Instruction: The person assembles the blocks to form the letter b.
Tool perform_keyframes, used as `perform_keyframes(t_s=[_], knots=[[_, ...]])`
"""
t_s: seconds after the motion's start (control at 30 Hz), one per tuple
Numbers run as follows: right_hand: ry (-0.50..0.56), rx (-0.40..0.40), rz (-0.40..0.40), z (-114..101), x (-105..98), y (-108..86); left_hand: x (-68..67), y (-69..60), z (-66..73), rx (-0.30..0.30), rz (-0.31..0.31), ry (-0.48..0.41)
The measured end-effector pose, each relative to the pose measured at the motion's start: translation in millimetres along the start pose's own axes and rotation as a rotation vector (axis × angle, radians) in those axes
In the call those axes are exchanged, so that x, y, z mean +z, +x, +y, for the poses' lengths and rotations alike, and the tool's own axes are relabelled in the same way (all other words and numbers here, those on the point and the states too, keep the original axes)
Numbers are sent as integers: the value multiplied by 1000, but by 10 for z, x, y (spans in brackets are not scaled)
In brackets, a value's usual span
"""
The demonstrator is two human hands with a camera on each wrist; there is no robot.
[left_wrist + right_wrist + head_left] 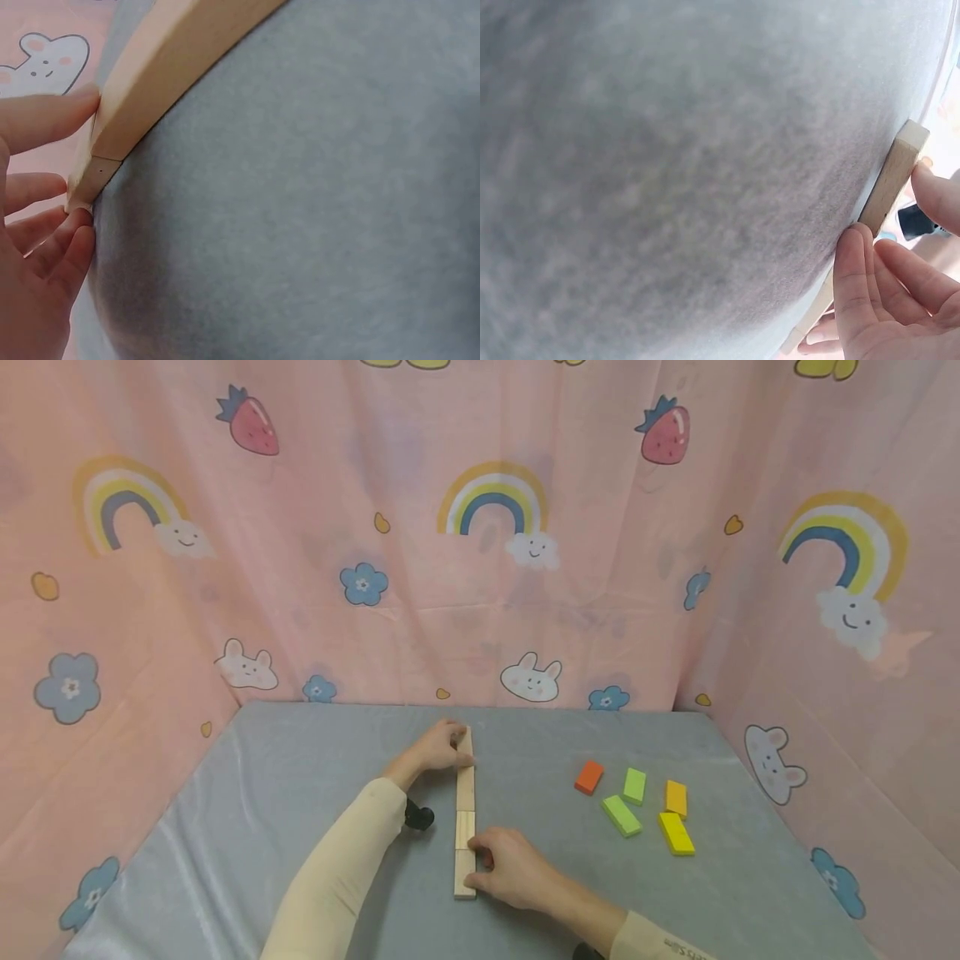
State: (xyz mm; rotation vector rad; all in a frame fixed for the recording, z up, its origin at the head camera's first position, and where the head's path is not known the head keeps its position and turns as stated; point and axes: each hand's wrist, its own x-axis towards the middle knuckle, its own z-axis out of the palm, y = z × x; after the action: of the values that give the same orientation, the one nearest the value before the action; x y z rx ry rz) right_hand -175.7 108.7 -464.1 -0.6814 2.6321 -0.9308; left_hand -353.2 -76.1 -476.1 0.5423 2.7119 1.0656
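Several plain wooden blocks [466,789] lie end to end in a straight row on the grey cloth, running away from the person. At the far end, my left hand [438,747] holds the last wooden block [95,176], its thumb and fingertips against the side and end. My right hand [517,868] has its thumb and fingers on the nearest wooden block [892,180], with the index fingertip by the joint to the block beyond. Both hands touch the row at once. The palm sides are partly hidden in the head view.
To the right of the row lie loose coloured blocks: a red-orange block [589,777], a green block [634,786], another green block [622,816], an orange block [676,798] and a yellow block [677,834]. A pink patterned curtain [420,635] stands behind the grey-covered table [300,760].
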Motion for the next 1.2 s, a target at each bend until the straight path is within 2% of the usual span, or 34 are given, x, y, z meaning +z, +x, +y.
perform_keyframes(t_s=[0.2, 0.87, 1.2], knots=[[-4, -2, 4, 0, 5, 1, 6, -4, -21, 16, 1, -26], [-3, -2, 7, -11, 0, -4, 40, -17, -41, 17, 33, 17], [15, -16, -16, -3, -27, -22, -1, -126, -13, 1, 64, -14]])
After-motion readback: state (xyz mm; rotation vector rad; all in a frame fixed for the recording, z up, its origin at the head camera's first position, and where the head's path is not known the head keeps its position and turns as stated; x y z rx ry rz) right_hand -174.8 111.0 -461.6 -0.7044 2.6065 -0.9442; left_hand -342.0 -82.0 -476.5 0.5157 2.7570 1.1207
